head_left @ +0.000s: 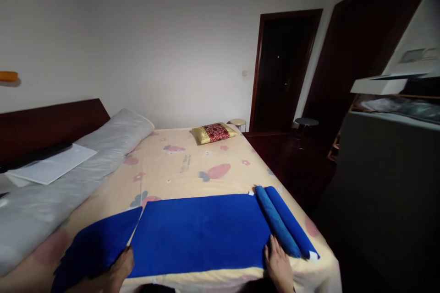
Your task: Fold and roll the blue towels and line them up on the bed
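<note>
A blue towel [199, 233] lies spread flat across the near part of the bed. At its right end lie two rolled blue towels, a lighter roll [277, 219] and a deeper blue roll [292, 222], side by side. My right hand [279, 265] rests with fingers stretched out at the flat towel's near right corner, beside the lighter roll. On the left, my left hand [122, 266] is closed on the edge of another blue towel [103, 238], which is partly raised and hangs loosely. The fingertips of that hand are partly hidden.
The bed [182, 171] has a cream sheet with a strawberry pattern. A grey quilt [113, 142] lies along the left, bearing a white laptop [57, 165]. A red and gold pillow [215, 133] sits at the far edge. A dark cabinet [385, 192] stands to the right.
</note>
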Demonstrator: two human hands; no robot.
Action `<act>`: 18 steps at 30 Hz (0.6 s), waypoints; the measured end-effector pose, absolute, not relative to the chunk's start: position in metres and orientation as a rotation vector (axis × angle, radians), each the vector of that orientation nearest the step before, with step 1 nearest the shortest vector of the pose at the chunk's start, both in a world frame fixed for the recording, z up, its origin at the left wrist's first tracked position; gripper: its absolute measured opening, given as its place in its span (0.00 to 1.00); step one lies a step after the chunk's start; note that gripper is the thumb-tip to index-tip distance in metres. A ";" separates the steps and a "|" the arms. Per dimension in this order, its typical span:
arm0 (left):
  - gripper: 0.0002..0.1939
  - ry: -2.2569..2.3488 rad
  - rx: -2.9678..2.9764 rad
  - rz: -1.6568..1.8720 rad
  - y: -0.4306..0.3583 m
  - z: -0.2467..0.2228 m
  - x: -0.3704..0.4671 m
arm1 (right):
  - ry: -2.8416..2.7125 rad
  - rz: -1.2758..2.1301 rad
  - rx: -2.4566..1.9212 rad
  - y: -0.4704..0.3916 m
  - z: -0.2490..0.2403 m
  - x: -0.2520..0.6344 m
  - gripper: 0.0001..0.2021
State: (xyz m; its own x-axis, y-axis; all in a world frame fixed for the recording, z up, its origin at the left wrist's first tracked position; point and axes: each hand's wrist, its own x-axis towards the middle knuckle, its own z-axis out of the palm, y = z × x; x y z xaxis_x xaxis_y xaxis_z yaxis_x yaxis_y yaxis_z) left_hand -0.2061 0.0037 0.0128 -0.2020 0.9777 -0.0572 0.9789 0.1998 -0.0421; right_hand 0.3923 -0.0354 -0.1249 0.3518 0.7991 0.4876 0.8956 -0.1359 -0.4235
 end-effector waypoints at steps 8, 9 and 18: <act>0.23 2.203 2.083 -0.227 0.024 0.053 -0.116 | -1.463 -0.326 -1.948 -0.032 -0.122 0.362 0.33; 0.25 2.155 2.117 -0.211 0.029 0.055 -0.099 | -1.507 -0.297 -1.935 -0.027 -0.116 0.349 0.32; 0.34 1.775 2.258 0.091 0.004 0.002 0.066 | -2.099 0.135 -1.608 -0.005 -0.077 0.210 0.25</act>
State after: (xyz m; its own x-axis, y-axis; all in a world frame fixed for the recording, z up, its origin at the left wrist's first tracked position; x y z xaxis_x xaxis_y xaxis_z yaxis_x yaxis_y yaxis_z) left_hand 0.0659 0.0041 0.0019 0.2489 0.9617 -0.1147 0.9450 -0.2152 0.2465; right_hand 0.2101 -0.0051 -0.0771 -0.1869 0.9296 0.3178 0.8813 0.3015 -0.3638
